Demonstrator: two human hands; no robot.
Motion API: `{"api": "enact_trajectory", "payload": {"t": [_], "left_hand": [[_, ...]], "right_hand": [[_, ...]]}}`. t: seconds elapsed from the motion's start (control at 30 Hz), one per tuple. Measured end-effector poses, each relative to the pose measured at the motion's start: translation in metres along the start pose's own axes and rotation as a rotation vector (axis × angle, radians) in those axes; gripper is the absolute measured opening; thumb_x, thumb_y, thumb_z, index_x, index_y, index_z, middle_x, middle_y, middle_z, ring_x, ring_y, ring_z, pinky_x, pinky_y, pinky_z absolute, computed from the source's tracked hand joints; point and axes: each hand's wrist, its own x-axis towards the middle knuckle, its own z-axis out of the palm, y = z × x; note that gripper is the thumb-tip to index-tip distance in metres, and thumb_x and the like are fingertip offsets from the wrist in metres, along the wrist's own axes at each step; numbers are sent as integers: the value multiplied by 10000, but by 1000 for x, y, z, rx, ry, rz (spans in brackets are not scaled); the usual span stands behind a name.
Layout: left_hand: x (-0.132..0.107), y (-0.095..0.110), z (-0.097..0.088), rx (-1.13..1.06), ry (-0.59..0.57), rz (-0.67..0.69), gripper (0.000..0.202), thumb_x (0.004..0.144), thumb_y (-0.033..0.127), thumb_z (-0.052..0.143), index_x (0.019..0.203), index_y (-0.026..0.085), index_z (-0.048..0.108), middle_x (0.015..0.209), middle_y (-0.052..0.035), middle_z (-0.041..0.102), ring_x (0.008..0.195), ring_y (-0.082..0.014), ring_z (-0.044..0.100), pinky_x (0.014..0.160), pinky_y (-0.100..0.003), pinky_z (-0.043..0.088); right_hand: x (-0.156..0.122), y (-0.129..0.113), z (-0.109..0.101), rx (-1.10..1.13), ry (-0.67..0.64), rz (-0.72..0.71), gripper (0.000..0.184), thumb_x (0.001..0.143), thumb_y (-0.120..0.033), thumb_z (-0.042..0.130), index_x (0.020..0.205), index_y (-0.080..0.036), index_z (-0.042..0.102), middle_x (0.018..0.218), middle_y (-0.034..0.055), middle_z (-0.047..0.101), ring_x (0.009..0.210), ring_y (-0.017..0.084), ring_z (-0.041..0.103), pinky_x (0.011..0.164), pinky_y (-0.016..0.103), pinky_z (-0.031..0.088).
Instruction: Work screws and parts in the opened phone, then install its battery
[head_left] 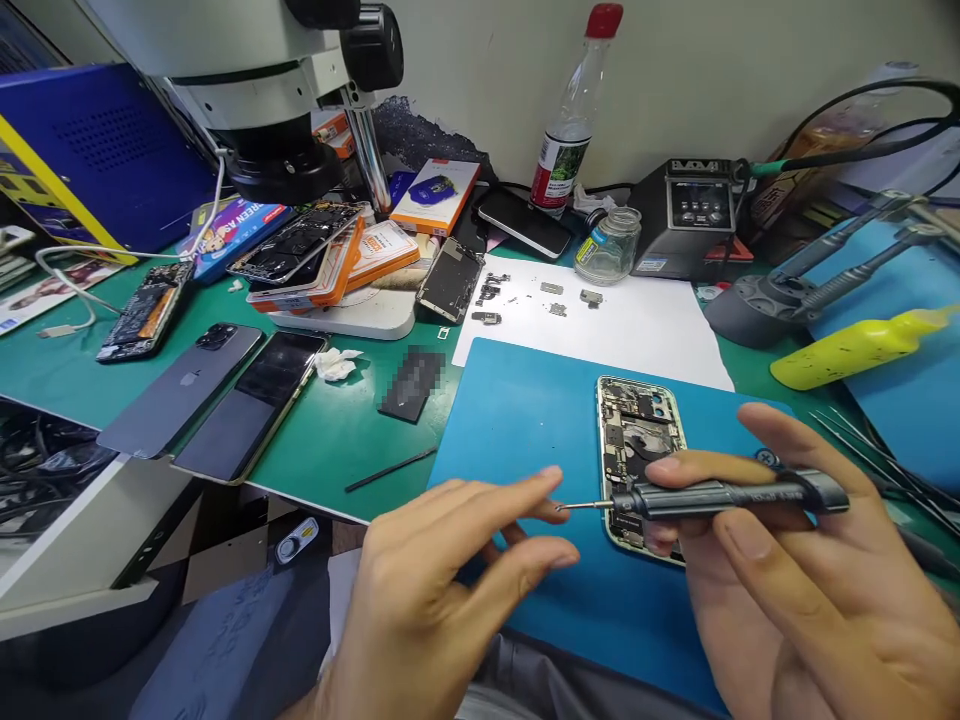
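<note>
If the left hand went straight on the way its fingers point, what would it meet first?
Likely the thin silver metal shaft of the dark grey cylindrical screwdriver, whose end appears beside the left hand at its fingertips; depth leaves any contact unclear.

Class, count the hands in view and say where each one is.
2. The right hand, lower right, holds the screwdriver over the opened phone; the left hand, lower centre, is near the screwdriver's tip. No others show.
</note>
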Motion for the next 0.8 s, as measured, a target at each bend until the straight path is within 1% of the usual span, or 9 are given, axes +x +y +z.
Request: {"api": "enact_trajectory", "payload": {"t": [0.1,0.17,0.23,0.3,0.37,0.5,0.63,0.73,0.8], "left_hand": [[1,5,4,-42,17,5,235,1018,142,854,1220,255,896,1016,33,910,852,-141,865,796,-182,676],[2,5,7,-94,42,-28,222,997,120,869,1159,266,914,1026,34,912,872,-146,874,798,-173,680],[3,3,10,-171,51,-68,255,977,87,876,1132,283,926,1030,38,913,876,-144,878,803,-162,687],[2,1,13,-274,35,-112,315,969,59,869,1151,310,928,1026,43,912,874,-143,880,804,-160,697],[2,-1,15,-364,14,-157,358,978,53,855,1187,336,919,1030,41,912,859,-143,877,782,-163,703],[0,-2,19,-423,-14,-219,374,1001,69,829,1226,357,906,997,22,911,793,-138,855,726,-164,695],[0,-2,22,-498,-27,-226,377,1009,69,816,1239,355,902,1011,-4,912,778,-153,845,699,-189,705],[-1,-3,24,-594,-45,-227,369,1042,95,797,1257,378,893,1074,5,911,838,-151,865,734,-184,715],[-1,-3,25,-631,-50,-231,337,1067,134,785,1267,383,890,1103,7,909,863,-144,870,758,-178,716]], "right_hand": [[-3,2,0,12,-1,27,559,991,-294,789,1542,-326,705,1170,108,813,954,244,830,698,236,732],[-4,3,0,33,10,43,558,965,-302,813,1516,-331,727,1156,96,815,894,218,819,677,210,718],[-5,4,-2,50,31,60,539,952,-295,820,1485,-336,747,1180,89,813,831,198,798,665,215,715],[-6,5,-4,55,43,73,518,961,-283,804,1473,-340,754,1208,90,808,783,187,775,666,237,720],[-6,5,-7,60,36,60,517,975,-281,787,1487,-341,747,1215,96,805,797,192,774,679,246,724],[-4,2,-7,36,50,56,440,989,-331,793,1425,-381,785,1208,73,794,741,173,751,641,253,714],[-1,0,-5,25,42,99,484,954,-362,834,1433,-400,780,1199,79,790,677,171,729,591,266,699],[1,1,-3,35,31,104,443,956,-368,836,1396,-404,798,1137,70,793,652,164,723,586,252,688],[2,2,-3,39,19,95,425,974,-378,823,1397,-405,795,1155,64,793,642,158,720,579,251,682]]}}
